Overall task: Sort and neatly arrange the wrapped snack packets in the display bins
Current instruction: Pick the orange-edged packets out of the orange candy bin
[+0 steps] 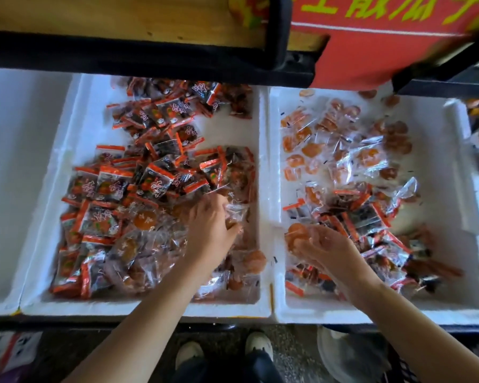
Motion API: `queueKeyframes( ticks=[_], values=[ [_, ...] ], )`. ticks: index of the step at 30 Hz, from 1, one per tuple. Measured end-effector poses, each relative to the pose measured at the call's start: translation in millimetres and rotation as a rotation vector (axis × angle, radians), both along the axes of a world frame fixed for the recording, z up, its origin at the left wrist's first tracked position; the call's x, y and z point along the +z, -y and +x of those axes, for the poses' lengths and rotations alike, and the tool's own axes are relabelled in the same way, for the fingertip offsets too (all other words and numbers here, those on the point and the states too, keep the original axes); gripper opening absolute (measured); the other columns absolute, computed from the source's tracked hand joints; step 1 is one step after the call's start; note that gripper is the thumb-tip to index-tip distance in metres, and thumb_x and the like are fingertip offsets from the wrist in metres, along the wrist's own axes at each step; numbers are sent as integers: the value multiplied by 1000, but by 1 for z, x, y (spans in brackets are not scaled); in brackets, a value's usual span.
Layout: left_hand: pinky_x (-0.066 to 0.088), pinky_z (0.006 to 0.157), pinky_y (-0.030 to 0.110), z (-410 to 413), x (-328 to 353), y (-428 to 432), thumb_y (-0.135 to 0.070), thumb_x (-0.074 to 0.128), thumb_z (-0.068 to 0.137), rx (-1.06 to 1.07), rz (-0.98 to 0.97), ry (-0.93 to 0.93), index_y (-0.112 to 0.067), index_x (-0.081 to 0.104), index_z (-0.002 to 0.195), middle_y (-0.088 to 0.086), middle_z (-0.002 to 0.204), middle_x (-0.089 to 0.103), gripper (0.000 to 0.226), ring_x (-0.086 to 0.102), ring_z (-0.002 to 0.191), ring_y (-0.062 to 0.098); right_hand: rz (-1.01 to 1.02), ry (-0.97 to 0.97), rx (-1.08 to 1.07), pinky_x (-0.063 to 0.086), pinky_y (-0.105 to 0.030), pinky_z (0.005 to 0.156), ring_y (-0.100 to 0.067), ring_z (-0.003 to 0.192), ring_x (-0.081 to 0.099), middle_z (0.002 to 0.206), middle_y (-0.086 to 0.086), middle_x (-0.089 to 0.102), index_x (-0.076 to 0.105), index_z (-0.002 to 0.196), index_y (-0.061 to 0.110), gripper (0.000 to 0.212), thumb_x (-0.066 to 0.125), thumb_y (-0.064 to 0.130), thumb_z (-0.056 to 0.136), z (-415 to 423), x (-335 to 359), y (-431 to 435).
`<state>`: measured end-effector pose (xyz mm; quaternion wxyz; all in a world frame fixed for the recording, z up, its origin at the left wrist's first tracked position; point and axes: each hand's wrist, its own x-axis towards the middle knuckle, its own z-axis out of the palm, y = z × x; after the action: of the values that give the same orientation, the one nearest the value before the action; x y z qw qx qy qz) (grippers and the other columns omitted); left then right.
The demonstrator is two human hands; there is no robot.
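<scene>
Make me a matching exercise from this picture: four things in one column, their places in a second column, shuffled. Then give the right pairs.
1. left hand
2. right hand
3. red banner
4. shoes

a. on the floor, in front of the bins
b. in the right bin, holding orange snack packets
c. hanging above the right bin
d. in the middle bin, gripping a clear packet

Pairs: 1-d, 2-b, 3-c, 4-a
</scene>
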<state>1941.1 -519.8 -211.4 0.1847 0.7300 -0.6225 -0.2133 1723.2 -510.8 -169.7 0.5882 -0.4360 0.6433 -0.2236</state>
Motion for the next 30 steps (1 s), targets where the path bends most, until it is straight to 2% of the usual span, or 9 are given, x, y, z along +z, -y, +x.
queueKeyframes(
  ticks=[4,6,9,15,19,22,24,27,30],
  values=[
    [51,73,30,-11,17,-7,-2,73,80,76,-368,-61,-7,54,95,3,89,58,24,56,82,18,-33,49,-16,57,-32,80,-17,84,70,87,-2,73,68,98,17,40,71,33,62,-25,8,19],
    [50,67,17,-24,33,3,-1,70,83,45,-482,-58,-7,56,99,5,95,61,22,56,82,13,-64,59,-89,57,-24,62,-13,74,70,83,-1,72,65,98,17,36,72,30,66,-37,9,38],
    [47,68,10,-62,53,34,-9,69,87,54,-296,-250,-11,59,114,1,104,63,28,60,89,11,-143,-29,-131,54,-18,51,-9,65,67,83,3,67,56,107,18,33,71,25,79,-52,3,74],
    [56,79,40,-119,41,108,-10,68,90,178,-36,-483,-2,51,126,6,96,57,41,61,88,25,-348,-164,-102,56,-21,61,-16,78,66,102,-2,65,55,107,9,32,69,26,83,-69,-3,146],
    [37,72,5,-133,32,130,-1,57,94,94,-87,-417,-1,50,128,16,123,58,34,56,107,22,-413,-238,-58,53,-39,88,-24,105,61,126,-11,57,37,135,6,54,57,32,92,-70,0,166],
    [24,87,-7,-128,35,106,1,58,92,-52,-176,-334,-3,52,131,13,131,53,40,46,120,16,-456,-472,145,27,-35,112,-26,137,30,149,-15,28,15,146,5,66,50,29,96,-68,0,143],
    [24,100,5,-110,32,73,-2,61,90,-126,-246,-188,-5,57,127,10,128,55,37,46,123,19,-537,-541,299,16,-26,113,-23,139,22,151,-11,21,14,147,9,61,47,20,97,-63,2,113],
    [27,106,25,-60,20,19,-8,62,88,-78,-234,8,-9,61,123,6,127,55,35,45,122,19,-571,-456,514,21,-7,102,-9,120,41,144,-3,31,28,141,18,47,44,13,97,-42,3,74],
    [38,108,44,-3,11,-24,-21,62,87,74,-111,115,-9,59,128,7,132,54,42,48,125,26,-514,-386,767,30,-14,99,-13,122,45,144,4,32,30,142,23,46,43,17,98,-5,6,52]
  ],
)
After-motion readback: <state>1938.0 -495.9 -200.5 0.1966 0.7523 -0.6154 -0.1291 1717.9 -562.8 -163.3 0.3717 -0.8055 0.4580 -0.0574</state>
